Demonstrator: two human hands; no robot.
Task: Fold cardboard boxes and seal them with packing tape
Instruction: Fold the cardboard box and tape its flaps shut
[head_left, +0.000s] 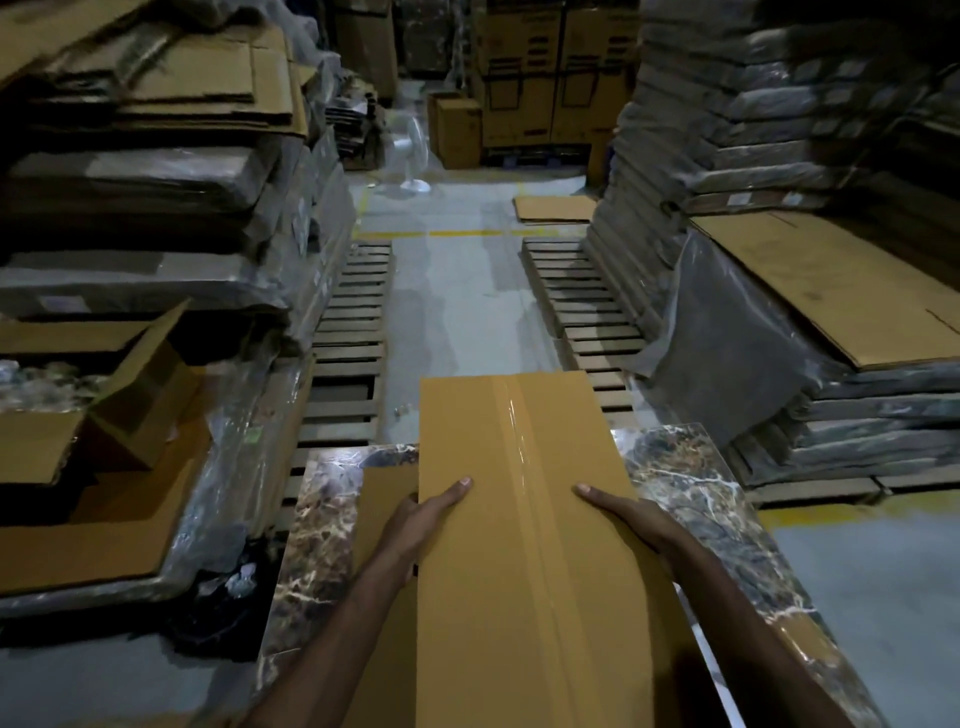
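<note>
- Cardboard box (519, 571): long and closed, lying lengthwise on the marble-patterned slab (680, 467). Its far end overhangs the slab's far edge; its near end runs out of view below.
- Packing tape (514, 441): glossy strip along the centre seam of the top face. That seam looks sealed; the end flaps cannot be seen.
- Left hand (426, 519): clasps the box's left long edge, thumb flat on the top face, fingers hidden down the side.
- Right hand (631, 512): clasps the right long edge the same way, thumb on top, fingers hidden.
- Flat cardboard piece (387, 499): on the slab towards its left edge, partly under the box.
- Risk, judged: the far end has no support past the slab's far edge, so a push forward could tip the box off.
- Risk, judged: both hands hold at one stretch of a long box, so a lift could let it twist, crease a wall or strain the tape.
- Risk, judged: the loose cardboard piece could drag along with the box and slip off the slab.
- Wooden pallets, left (353, 332) and right (582, 301): on the floor beyond the far edge, with a narrow aisle between them.
- Wrapped stacks, left (156, 218) and right (753, 130): close on both sides, leaving little room to swing the box.
- Open carton (130, 395): left of the slab, flaps up.
- Pedestal fan (413, 156): well down the aisle.
</note>
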